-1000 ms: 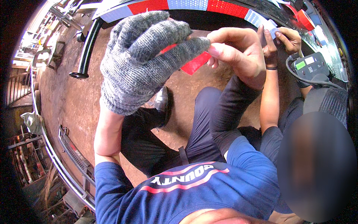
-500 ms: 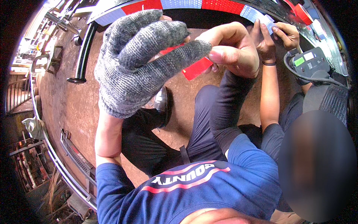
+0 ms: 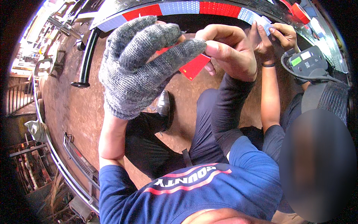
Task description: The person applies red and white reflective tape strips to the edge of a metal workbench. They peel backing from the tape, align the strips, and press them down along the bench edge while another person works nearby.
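Gripping 1 flat red strip (image 3: 194,67) | left fingers (image 3: 175,56), grey knit glove (image 3: 125,89) | right fingers (image 3: 223,51) bare, curled, hold unclear

Red strip (image 3: 194,67) partly hidden

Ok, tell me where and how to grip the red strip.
Probably by the uncovered lowest corner of the red strip, coming from below in the view, pinched across its flat face: it looks thin, and that end juts out past the gloved left hand, which hides other parts.
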Available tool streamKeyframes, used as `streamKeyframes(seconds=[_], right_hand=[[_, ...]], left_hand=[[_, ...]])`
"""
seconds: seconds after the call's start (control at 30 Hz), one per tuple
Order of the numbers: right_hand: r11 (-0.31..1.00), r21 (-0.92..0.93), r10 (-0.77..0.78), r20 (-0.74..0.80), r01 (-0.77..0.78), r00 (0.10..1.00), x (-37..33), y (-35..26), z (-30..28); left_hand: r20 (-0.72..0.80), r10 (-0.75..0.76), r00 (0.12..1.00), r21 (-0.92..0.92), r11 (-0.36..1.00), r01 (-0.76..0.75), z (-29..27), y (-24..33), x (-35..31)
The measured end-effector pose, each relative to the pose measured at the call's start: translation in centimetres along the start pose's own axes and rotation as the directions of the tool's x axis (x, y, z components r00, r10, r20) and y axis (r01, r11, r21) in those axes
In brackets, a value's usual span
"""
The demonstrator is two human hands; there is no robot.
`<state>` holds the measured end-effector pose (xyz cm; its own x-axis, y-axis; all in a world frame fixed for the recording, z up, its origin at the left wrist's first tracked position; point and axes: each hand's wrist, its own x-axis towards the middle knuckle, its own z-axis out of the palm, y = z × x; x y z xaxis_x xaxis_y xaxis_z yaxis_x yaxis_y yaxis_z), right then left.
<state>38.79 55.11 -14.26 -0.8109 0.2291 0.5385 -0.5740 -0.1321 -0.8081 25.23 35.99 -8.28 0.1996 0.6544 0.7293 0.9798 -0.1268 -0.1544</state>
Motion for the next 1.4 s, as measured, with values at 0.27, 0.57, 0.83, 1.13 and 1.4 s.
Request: streamKeyframes(seconds=[0.27,0.57,0.83,1.13,1.4], right_hand=[[0.994,0.104,-0.03,0.041,0.025,0.999,0.0,1.0,0.8],[1.0,-0.018,-0.008,0.046,0.009,0.999,-0.3,0.7,0.0],[-0.439,-0.886,-0.629,0.421,0.149,0.654,-2.1,-0.3,-12.1],[-0.66,-0.747,-0.577,0.575,0.084,0.58,-2.8,2.3,-16.0],[-0.835,-0.544,-0.37,0.659,0.076,0.654,-3.2,2.4,-14.7]], left_hand=[[0.002,0.006,1.0,0.059,0.998,-0.006,-0.1,0.3,0.1],[0.004,-0.038,0.999,0.04,0.998,0.038,0.0,0.6,-0.1],[0.062,-0.009,0.998,0.065,0.998,0.005,-0.5,0.8,0.2],[0.01,0.018,1.0,0.035,0.999,-0.019,-0.1,1.0,0.0],[-0.01,0.028,1.0,0.019,0.999,-0.028,0.1,1.0,-0.5]])
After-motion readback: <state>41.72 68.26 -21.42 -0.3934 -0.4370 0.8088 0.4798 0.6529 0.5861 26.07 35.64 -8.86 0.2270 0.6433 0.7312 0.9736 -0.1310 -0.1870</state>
